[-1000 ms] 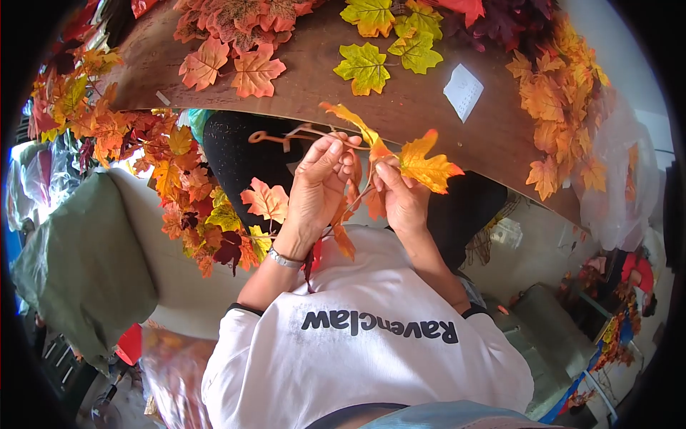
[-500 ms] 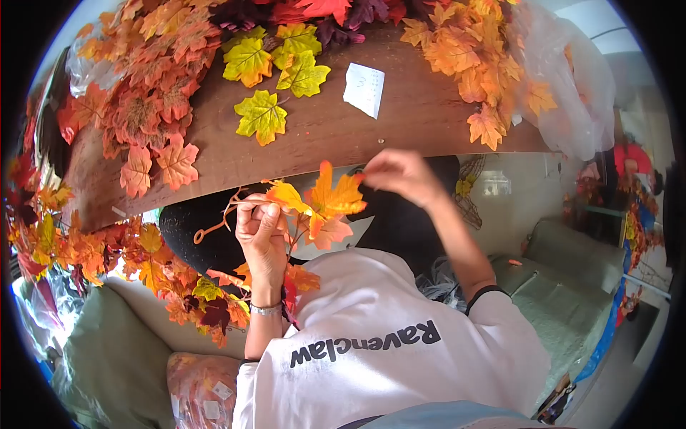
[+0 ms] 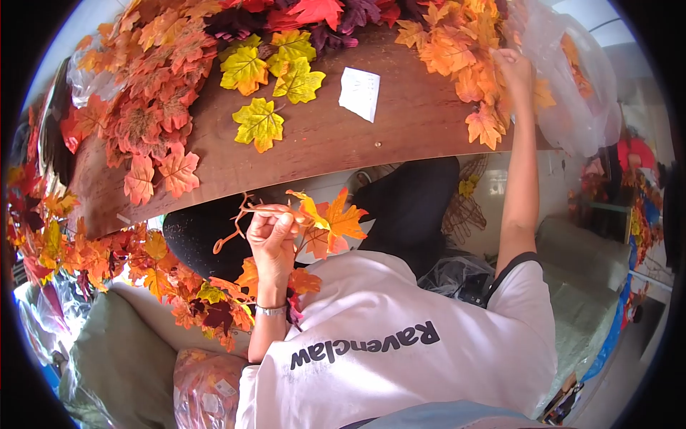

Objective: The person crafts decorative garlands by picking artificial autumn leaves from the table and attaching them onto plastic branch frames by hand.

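Between the thumb and fingers of my left hand [image 3: 271, 239] is the brown vine of an artificial leaf garland [image 3: 246, 208], with a small loop at its free end. Yellow and orange maple leaves [image 3: 336, 220] stand out from the vine just right of that hand. More of the garland hangs down behind my left wrist. My right hand [image 3: 517, 70] is stretched out to the far right of the table, its fingers bent and pinched at the edge of a pile of orange artificial maple leaves [image 3: 450, 53]. The fingertips appear closed on a leaf there, partly hidden.
On the brown table [image 3: 321, 136] lie yellow-green leaves [image 3: 259, 125], a rust-red leaf pile [image 3: 153, 100], red leaves [image 3: 318, 11] and a white paper slip [image 3: 359, 94]. A clear plastic bag [image 3: 586, 93] stands at the right. Finished-looking garland [image 3: 171, 286] hangs at the left.
My right hand has moved from beside the garland's leaves up and right to the orange leaf pile. My left hand has shifted slightly right and down, still holding the garland vine.
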Available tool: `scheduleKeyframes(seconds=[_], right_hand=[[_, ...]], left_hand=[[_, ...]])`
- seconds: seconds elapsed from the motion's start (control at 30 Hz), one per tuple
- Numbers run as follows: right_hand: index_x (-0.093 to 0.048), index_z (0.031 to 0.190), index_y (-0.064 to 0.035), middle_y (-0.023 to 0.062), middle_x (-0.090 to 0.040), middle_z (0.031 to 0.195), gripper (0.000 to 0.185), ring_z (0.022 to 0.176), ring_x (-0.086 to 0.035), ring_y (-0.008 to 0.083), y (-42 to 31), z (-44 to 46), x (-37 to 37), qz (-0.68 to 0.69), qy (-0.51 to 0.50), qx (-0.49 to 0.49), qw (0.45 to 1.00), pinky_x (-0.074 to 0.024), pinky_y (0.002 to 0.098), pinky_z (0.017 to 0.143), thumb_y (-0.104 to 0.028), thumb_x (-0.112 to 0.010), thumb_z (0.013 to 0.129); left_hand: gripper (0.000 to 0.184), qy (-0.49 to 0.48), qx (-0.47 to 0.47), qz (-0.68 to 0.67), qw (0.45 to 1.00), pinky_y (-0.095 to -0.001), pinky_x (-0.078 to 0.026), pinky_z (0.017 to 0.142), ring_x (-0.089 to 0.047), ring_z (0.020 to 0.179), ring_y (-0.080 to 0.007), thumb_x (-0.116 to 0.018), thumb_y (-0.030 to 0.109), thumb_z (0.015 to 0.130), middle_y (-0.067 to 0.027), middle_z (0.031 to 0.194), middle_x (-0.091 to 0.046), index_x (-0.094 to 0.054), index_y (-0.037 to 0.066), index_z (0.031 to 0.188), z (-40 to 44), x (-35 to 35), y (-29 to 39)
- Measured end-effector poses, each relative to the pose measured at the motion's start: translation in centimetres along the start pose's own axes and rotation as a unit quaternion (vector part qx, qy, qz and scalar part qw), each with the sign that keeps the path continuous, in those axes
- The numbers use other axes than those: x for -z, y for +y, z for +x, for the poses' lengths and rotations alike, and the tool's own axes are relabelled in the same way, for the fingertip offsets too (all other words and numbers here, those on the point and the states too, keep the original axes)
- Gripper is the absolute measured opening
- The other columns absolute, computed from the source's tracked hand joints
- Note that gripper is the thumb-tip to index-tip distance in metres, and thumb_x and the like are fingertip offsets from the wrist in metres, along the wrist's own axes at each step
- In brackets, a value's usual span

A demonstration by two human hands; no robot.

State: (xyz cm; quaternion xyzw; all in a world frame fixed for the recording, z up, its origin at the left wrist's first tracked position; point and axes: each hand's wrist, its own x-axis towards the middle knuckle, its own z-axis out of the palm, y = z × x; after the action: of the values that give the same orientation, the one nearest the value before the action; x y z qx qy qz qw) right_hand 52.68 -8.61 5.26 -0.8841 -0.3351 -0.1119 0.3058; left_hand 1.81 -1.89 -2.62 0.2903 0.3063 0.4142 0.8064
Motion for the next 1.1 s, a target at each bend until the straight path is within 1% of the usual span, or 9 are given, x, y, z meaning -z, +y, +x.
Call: scheduleKeyframes(seconds=[0.17,0.37,0.53,0.6,0.63,0.7,0.83,0.93,1.1], right_hand=[[-0.065,0.082,-0.0002,0.0067,-0.063,0.066,0.023,0.056,-0.059,0.0118,-0.2,0.0,1.1,0.012,-0.003,-0.009,1.0,-0.0437,0.0229,0.052,-0.023,-0.062,0.076],[-0.059,0.093,0.004,0.0104,-0.062,0.083,0.019,0.071,-0.063,0.0196,-2.3,-3.0,7.3,0.347,0.16,-0.028,0.924,-0.0547,0.0283,0.064,0.002,-0.061,0.075],[-0.038,0.124,-0.0033,0.0109,-0.053,0.09,0.046,0.072,-0.061,0.0216,-12.3,-14.3,3.6,0.582,-0.167,-0.04,0.795,-0.0547,0.0341,0.061,-0.003,-0.056,0.082],[-0.038,0.124,-0.0051,0.0128,-0.054,0.097,0.047,0.074,-0.061,0.0231,-16.8,-20.8,0.9,0.736,-0.346,-0.054,0.579,-0.0541,0.0391,0.061,-0.021,-0.056,0.084],[-0.036,0.124,-0.0045,0.0127,-0.055,0.101,0.051,0.076,-0.061,0.024,-18.9,-23.5,-0.3,0.718,-0.396,-0.097,0.564,-0.0536,0.0362,0.063,-0.025,-0.057,0.082],[-0.042,0.12,-0.004,0.0113,-0.056,0.102,0.047,0.089,-0.058,0.0215,-19.2,-27.8,-2.9,0.424,-0.362,0.19,0.808,-0.0488,0.0307,0.071,-0.018,-0.062,0.079],[-0.047,0.119,-0.0059,0.0039,-0.057,0.094,0.047,0.089,-0.054,0.0143,-23.2,-28.2,-5.0,0.62,-0.424,-0.165,0.64,-0.0446,0.0291,0.072,-0.009,-0.066,0.076],[-0.044,0.123,-0.0082,0.001,-0.055,0.086,0.051,0.074,-0.051,0.0115,-22.8,-28.3,-6.8,0.697,-0.435,-0.316,0.474,-0.0435,0.0288,0.065,-0.011,-0.066,0.077],[-0.035,0.13,-0.0134,0.0013,-0.054,0.082,0.058,0.064,-0.048,0.0126,-24.1,-29.3,-6.5,0.711,-0.42,-0.394,0.402,-0.0403,0.0299,0.059,-0.015,-0.063,0.079]], left_hand=[[0.007,0.007,-0.013,0.012,1.0,-0.0203,-0.042,0.056,-0.054,0.062,-0.0089,-0.061,-0.003,0.078,-0.0081,0.085,-0.06,-0.057,-0.001,0.082,-0.1,0.2,0.4],[0.007,-0.009,0.01,0.047,0.999,-0.0212,-0.043,0.057,-0.055,0.063,-0.0098,-0.061,-0.001,0.078,-0.0088,0.083,-0.06,-0.055,-0.001,0.082,0.3,-0.3,0.3],[0.008,-0.021,0.028,0.095,0.995,-0.0193,-0.045,0.059,-0.058,0.068,-0.009,-0.062,0.001,0.079,-0.006,0.084,-0.061,-0.055,0.0,0.084,0.5,-0.4,-0.7],[0.008,-0.022,0.005,0.117,0.993,-0.0194,-0.045,0.061,-0.058,0.073,-0.0079,-0.062,-0.001,0.079,-0.0049,0.084,-0.06,-0.055,0.001,0.083,0.4,-0.4,-1.1],[0.008,-0.022,-0.024,0.133,0.991,-0.0192,-0.045,0.062,-0.057,0.074,-0.0073,-0.061,-0.001,0.079,-0.0048,0.084,-0.06,-0.055,0.002,0.083,0.3,0.0,-1.8],[0.01,-0.025,0.081,0.087,0.993,-0.02,-0.044,0.063,-0.055,0.073,-0.0071,-0.06,0.001,0.08,-0.0034,0.084,-0.059,-0.053,0.002,0.086,0.1,-0.4,-0.5],[0.012,-0.055,0.013,0.236,0.97,-0.0227,-0.045,0.063,-0.054,0.071,-0.0093,-0.062,0.004,0.08,-0.0024,0.084,-0.059,-0.055,0.0,0.089,-0.3,0.9,-0.6],[0.015,-0.033,0.023,0.045,0.998,-0.0207,-0.042,0.059,-0.053,0.066,-0.01,-0.06,0.001,0.08,-0.0069,0.079,-0.06,-0.053,0.001,0.094,-0.4,-0.3,0.1],[0.008,-0.04,0.027,-0.014,0.999,-0.0204,-0.042,0.057,-0.055,0.068,-0.0091,-0.059,0.004,0.082,-0.0056,0.08,-0.062,-0.055,0.001,0.089,-0.2,-1.0,0.6]])
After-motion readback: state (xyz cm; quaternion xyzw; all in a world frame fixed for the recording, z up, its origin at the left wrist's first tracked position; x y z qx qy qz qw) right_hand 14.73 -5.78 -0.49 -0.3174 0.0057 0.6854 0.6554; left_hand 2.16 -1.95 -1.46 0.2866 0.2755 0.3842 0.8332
